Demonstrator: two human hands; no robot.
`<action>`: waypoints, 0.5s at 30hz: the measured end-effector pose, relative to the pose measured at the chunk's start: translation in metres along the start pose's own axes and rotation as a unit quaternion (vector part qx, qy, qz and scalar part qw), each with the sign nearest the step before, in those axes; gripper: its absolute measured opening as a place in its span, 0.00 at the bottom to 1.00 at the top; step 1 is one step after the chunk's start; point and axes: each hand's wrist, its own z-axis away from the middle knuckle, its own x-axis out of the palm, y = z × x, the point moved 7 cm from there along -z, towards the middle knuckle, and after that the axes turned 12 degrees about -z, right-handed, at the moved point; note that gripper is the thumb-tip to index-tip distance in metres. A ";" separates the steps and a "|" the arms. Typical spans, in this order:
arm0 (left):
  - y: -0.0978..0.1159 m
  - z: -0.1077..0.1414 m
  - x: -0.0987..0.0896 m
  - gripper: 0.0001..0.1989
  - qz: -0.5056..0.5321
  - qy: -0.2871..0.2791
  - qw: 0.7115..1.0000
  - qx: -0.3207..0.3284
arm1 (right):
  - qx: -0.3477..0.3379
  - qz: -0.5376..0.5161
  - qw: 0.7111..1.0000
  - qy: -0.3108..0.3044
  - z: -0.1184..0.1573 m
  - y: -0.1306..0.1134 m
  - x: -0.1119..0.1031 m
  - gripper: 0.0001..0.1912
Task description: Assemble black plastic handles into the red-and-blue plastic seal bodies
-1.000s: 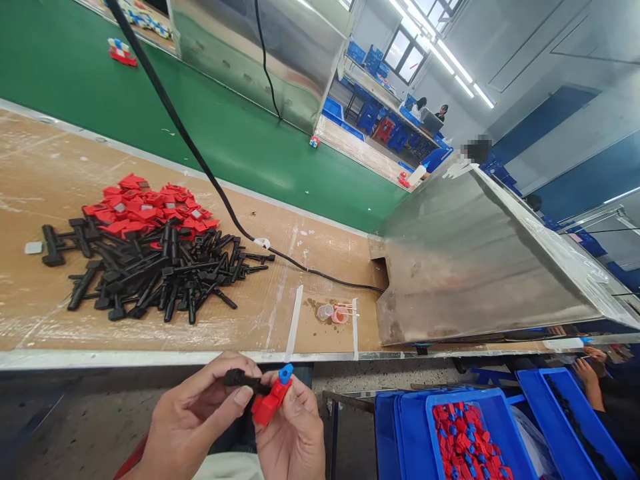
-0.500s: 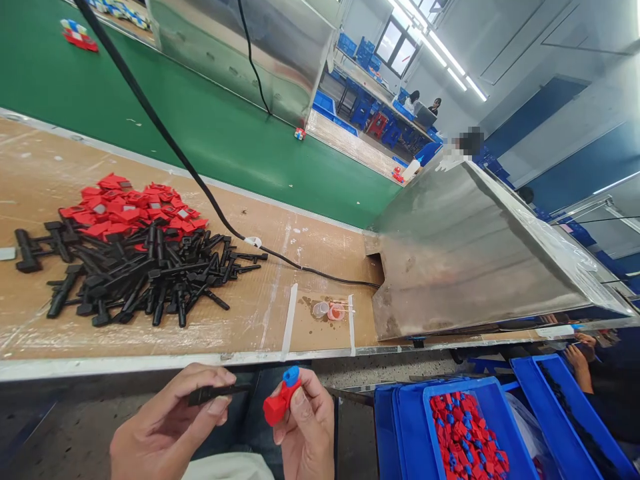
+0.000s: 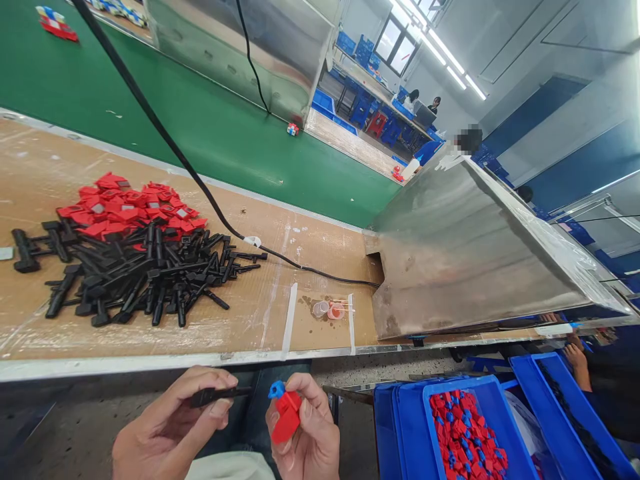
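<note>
Left hand (image 3: 170, 427) pinches a thin, stiff black pin (image 3: 217, 396); right hand (image 3: 305, 437) clasps a light, hard red clip (image 3: 287, 413) by its sides.

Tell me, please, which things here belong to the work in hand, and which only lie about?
In the work:
left hand with black pin
right hand with red and blue part
black pile
red pile

Lying about:
cable
small cups

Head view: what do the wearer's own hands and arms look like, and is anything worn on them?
Both are bare: the left hand and the right hand show no gloves, rings or watch. Nails are short and unpainted. No sleeves reach the wrists in view; the forearms are cut off by the bottom edge of the picture.
</note>
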 end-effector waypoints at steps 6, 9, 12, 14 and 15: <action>0.002 -0.002 0.000 0.24 -0.012 -0.001 1.000 0.003 | -0.022 -0.045 0.999 0.016 0.004 0.002 -0.008 0.24; 0.003 -0.003 -0.001 0.25 -0.019 0.000 1.000 0.002 | -0.021 -0.054 0.998 0.021 0.005 0.002 -0.009 0.25; 0.004 -0.004 -0.001 0.26 -0.022 -0.002 1.000 0.001 | -0.027 -0.032 0.999 0.034 0.006 0.002 -0.013 0.25; 0.004 -0.004 0.000 0.26 -0.021 -0.004 1.000 0.000 | -0.036 -0.014 0.999 0.032 0.006 0.002 -0.015 0.24; 0.004 -0.004 0.000 0.25 -0.020 -0.004 1.000 0.001 | -0.040 -0.008 0.999 0.028 0.006 0.002 -0.015 0.24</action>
